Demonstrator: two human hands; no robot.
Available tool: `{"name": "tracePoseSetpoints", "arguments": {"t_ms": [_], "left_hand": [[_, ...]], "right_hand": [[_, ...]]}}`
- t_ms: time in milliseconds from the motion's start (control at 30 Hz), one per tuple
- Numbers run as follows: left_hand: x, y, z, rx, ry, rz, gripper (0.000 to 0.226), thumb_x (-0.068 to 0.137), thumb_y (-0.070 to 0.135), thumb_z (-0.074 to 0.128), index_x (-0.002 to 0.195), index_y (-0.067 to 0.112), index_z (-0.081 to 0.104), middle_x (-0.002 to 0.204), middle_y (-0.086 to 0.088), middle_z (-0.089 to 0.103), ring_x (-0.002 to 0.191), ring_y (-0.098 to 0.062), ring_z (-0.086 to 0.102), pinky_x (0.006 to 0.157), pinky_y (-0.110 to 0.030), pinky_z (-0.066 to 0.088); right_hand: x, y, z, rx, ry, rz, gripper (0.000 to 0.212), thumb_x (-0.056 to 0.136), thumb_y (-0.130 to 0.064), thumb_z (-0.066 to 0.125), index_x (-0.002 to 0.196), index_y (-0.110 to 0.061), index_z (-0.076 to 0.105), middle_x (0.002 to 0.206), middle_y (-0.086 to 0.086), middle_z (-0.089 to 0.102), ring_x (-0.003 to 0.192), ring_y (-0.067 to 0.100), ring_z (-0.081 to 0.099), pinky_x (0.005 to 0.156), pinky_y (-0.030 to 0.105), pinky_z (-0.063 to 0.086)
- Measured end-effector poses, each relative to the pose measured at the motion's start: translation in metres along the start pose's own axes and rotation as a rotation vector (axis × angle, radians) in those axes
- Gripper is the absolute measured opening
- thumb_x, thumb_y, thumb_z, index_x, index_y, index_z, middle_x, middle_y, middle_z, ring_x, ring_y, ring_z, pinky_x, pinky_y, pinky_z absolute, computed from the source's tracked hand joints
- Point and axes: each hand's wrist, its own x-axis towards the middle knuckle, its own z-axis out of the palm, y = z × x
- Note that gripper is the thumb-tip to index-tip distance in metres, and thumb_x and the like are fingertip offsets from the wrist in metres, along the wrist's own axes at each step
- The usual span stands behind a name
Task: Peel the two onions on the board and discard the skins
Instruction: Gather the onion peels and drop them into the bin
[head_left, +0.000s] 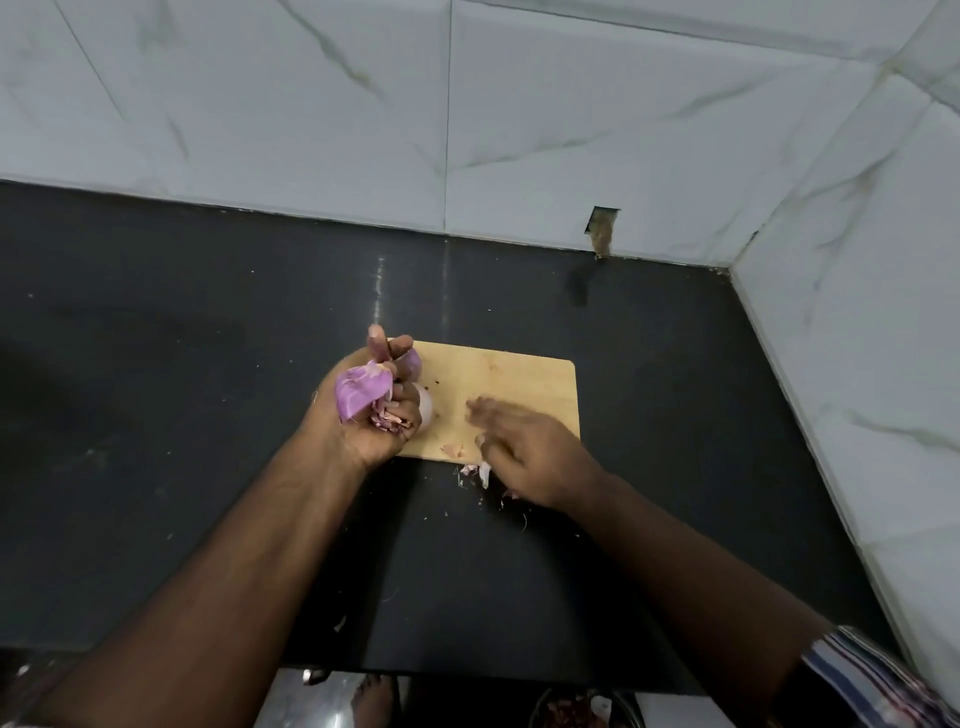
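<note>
My left hand (374, 415) grips a bunch of purple and pink onion skins (361, 397) over the left end of the wooden cutting board (519, 384). Behind its fingers two peeled onions show in part: a purple one (414, 362) and a pale one (426, 408), both on the board. My right hand (524, 449) lies low over the board's near right corner, blurred, with its fingers spread over loose skin scraps (475, 473) at the board's front edge.
The board lies on a black stone counter (208, 364) in a corner of white marble-look tiles. A small hole (602, 228) is in the back wall. Below the counter's front edge is a container with reddish skins (571, 712).
</note>
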Motion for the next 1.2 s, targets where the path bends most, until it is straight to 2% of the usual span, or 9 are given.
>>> {"name": "tracePoseSetpoints", "arguments": {"t_ms": [67, 200, 300, 367, 533, 667, 767, 867, 1200], "left_hand": [[-0.006, -0.002, 0.003, -0.045, -0.001, 0.001, 0.007, 0.083, 0.023, 0.06, 0.08, 0.028, 0.061, 0.064, 0.012, 0.057, 0.035, -0.001, 0.041, 0.036, -0.007, 0.025], [-0.026, -0.009, 0.02, 0.032, 0.103, 0.058, 0.05, 0.1, 0.056, 0.049, 0.063, 0.021, 0.048, 0.041, 0.007, 0.047, 0.025, -0.007, 0.043, 0.028, -0.011, 0.034], [-0.035, -0.016, 0.025, 0.122, 0.129, 0.12, 0.085, 0.101, 0.061, 0.037, 0.035, 0.01, 0.054, 0.033, -0.002, 0.047, 0.022, -0.012, 0.046, 0.026, -0.012, 0.032], [-0.038, -0.018, 0.02, 0.154, 0.13, 0.124, 0.09, 0.102, 0.061, 0.035, 0.03, 0.01, 0.055, 0.035, -0.001, 0.049, 0.025, -0.012, 0.049, 0.028, -0.012, 0.034], [-0.041, -0.017, -0.005, 0.109, 0.204, 0.099, 0.062, 0.09, 0.063, 0.057, 0.046, 0.019, 0.058, 0.051, 0.005, 0.052, 0.046, -0.009, 0.046, 0.038, -0.013, 0.034], [-0.044, -0.023, -0.021, 0.126, 0.207, 0.069, 0.045, 0.088, 0.05, 0.065, 0.057, 0.024, 0.045, 0.047, 0.008, 0.044, 0.035, -0.009, 0.039, 0.034, -0.015, 0.03], [-0.045, -0.028, -0.039, 0.188, 0.291, 0.063, 0.042, 0.091, 0.036, 0.064, 0.057, 0.024, 0.042, 0.041, 0.009, 0.04, 0.03, -0.009, 0.038, 0.033, -0.014, 0.027], [-0.039, -0.028, -0.06, 0.217, 0.363, 0.04, 0.027, 0.092, 0.028, 0.06, 0.066, 0.021, 0.054, 0.043, 0.008, 0.045, 0.031, -0.008, 0.042, 0.035, -0.012, 0.028], [-0.025, -0.012, -0.068, 0.372, 0.381, -0.013, 0.012, 0.086, 0.016, 0.057, 0.075, 0.013, 0.061, 0.044, 0.004, 0.047, 0.029, -0.011, 0.043, 0.035, -0.012, 0.032]], "right_hand": [[0.023, 0.007, -0.01, -0.021, 0.037, 0.102, 0.048, 0.099, -0.032, 0.047, 0.143, -0.014, 0.052, 0.155, 0.0, 0.043, 0.147, 0.013, 0.033, 0.12, 0.03, 0.026], [0.059, 0.002, -0.006, -0.194, -0.099, 0.127, 0.056, 0.105, -0.034, 0.041, 0.154, -0.01, 0.032, 0.165, 0.006, 0.022, 0.153, 0.02, 0.015, 0.123, 0.032, 0.009], [0.042, -0.014, 0.012, -0.196, -0.147, -0.058, 0.056, 0.101, -0.033, 0.038, 0.152, -0.009, 0.038, 0.161, 0.01, 0.032, 0.151, 0.023, 0.023, 0.123, 0.036, 0.013], [0.018, -0.021, 0.018, -0.159, -0.15, -0.139, 0.053, 0.099, -0.032, 0.04, 0.146, -0.01, 0.046, 0.155, 0.01, 0.041, 0.147, 0.023, 0.031, 0.123, 0.038, 0.019], [-0.028, -0.015, 0.012, -0.135, -0.136, -0.225, 0.047, 0.097, -0.031, 0.044, 0.137, -0.01, 0.058, 0.149, 0.005, 0.051, 0.143, 0.017, 0.04, 0.12, 0.028, 0.025], [-0.041, 0.006, 0.0, -0.031, 0.085, -0.018, 0.041, 0.095, -0.016, 0.053, 0.136, -0.016, 0.061, 0.147, -0.004, 0.054, 0.141, 0.01, 0.043, 0.117, 0.028, 0.034], [-0.038, 0.015, -0.006, -0.096, 0.024, 0.024, 0.04, 0.098, -0.011, 0.054, 0.137, -0.017, 0.06, 0.15, -0.005, 0.05, 0.144, 0.01, 0.037, 0.117, 0.023, 0.028], [-0.033, 0.019, -0.005, -0.128, 0.003, 0.036, 0.043, 0.099, -0.008, 0.051, 0.141, -0.018, 0.056, 0.153, -0.007, 0.045, 0.146, 0.008, 0.033, 0.115, 0.016, 0.019], [-0.019, 0.011, 0.012, -0.08, 0.028, 0.204, 0.052, 0.098, 0.001, 0.046, 0.146, -0.019, 0.049, 0.158, -0.008, 0.037, 0.15, 0.008, 0.022, 0.125, 0.031, 0.015]]}}
